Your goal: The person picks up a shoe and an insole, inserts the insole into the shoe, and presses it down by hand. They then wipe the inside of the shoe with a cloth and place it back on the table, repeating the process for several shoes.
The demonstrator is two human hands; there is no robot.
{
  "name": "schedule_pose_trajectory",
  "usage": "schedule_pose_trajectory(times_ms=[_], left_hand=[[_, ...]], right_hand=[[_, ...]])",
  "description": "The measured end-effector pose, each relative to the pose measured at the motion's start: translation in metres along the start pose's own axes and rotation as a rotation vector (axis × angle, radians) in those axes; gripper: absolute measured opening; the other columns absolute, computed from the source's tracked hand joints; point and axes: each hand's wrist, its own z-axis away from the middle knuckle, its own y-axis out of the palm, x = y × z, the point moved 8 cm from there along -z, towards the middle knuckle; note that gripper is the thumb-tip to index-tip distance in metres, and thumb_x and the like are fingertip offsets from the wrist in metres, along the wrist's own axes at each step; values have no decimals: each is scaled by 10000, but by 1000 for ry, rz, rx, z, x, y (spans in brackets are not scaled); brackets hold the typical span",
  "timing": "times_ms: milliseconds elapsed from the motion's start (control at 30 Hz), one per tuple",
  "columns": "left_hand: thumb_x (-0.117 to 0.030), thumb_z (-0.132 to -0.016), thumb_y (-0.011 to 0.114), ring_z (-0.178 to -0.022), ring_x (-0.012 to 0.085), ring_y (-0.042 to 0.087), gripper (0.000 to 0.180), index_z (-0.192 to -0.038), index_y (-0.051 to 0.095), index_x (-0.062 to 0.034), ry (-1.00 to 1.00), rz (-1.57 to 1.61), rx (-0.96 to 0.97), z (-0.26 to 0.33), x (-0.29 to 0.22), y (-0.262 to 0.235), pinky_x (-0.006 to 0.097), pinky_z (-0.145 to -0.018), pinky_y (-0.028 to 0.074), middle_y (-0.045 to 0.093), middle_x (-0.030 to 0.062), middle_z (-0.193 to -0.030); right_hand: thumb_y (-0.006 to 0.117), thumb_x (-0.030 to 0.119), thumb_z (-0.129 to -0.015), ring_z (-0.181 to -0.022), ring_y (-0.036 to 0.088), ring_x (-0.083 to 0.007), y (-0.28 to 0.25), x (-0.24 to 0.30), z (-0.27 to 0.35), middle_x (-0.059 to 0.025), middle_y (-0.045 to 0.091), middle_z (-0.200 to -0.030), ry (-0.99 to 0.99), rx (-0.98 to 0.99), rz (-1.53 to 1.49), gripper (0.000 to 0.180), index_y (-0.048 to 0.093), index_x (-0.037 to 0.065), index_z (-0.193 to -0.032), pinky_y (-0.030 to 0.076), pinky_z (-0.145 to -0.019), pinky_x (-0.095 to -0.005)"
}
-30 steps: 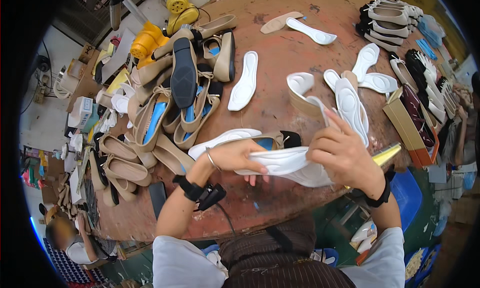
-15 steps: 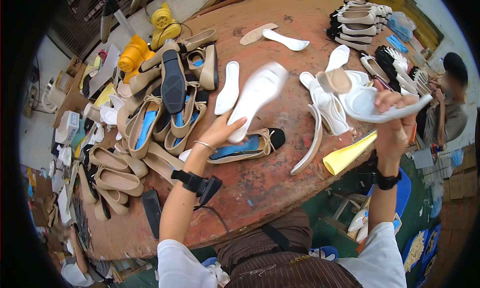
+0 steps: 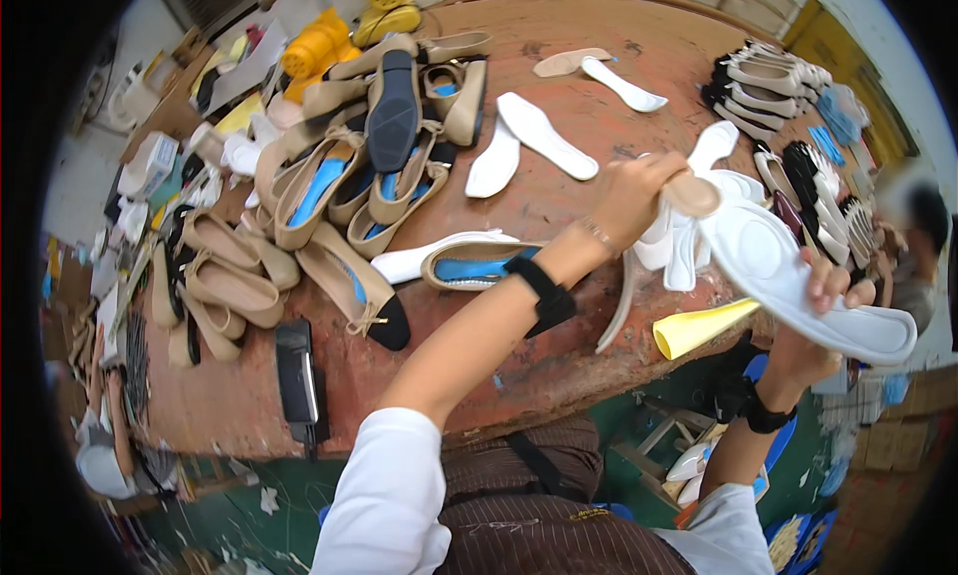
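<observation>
My right hand [image 3: 823,305] grips a white shoe insole [image 3: 763,246] from beneath and around its edge, holding it tilted over the table's right side. My left hand [image 3: 644,196] reaches across to the insole pile, its fingers curled down beside a small beige insole [image 3: 692,194]; its fingertips are hidden, so what they hold cannot be made out. Under and behind them lie several white insoles [image 3: 681,261]. Two more white insoles, one [image 3: 547,136] across the other [image 3: 489,166], lie mid-table. Below my left forearm is a beige flat shoe [image 3: 449,268] with a blue lining.
Beige flats [image 3: 317,191] with black toes are heaped on the left. A rolled yellow sheet [image 3: 699,327] lies by the near edge. Stacked shoes [image 3: 773,86] stand at the far right, near another person [image 3: 913,236]. A black case [image 3: 296,380] sits at the near left.
My left hand has let go of a white insole, now lying across another mid-table, and has moved right to the pile. The insole in my right hand has turned and come nearer. My view has shifted.
</observation>
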Motion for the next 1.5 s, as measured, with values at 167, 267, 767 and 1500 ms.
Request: schedule_pose_trajectory(times_ms=[167,267,767,1500], left_hand=[[-8,-807,589,-828,316,693,233,-1004,647,-119,127,-122,94,-25,2,29,417,-662,552,705,98,-888],[-28,-810,596,-798,289,698,179,-961,632,-116,263,-241,123,-28,-7,34,398,-632,560,696,75,-861],[-408,-916,641,-851,364,720,513,-1022,663,94,-878,-367,75,11,179,-95,453,-756,576,708,274,-956],[-32,-704,772,-1070,362,596,170,-772,619,-6,-414,-520,311,202,-56,-180,426,-917,473,638,137,-1219]], right_hand=[[814,166,-772,-1032,503,-204,-60,-7,32,-2,489,-913,66,-264,-176,454,512,145,-1110,132,-1239,-515],[792,140,-786,-1050,507,-209,-66,0,37,-11,505,-946,16,-321,-114,394,544,128,-1092,114,-1247,-529],[556,-51,-724,-794,495,-162,-41,7,103,-49,481,-809,453,-586,-677,355,528,52,-1062,438,-792,-324],[378,479,-1049,-781,572,-130,30,-104,169,-119,666,-1090,1066,-148,58,602,563,-37,-1298,498,-719,-282]])
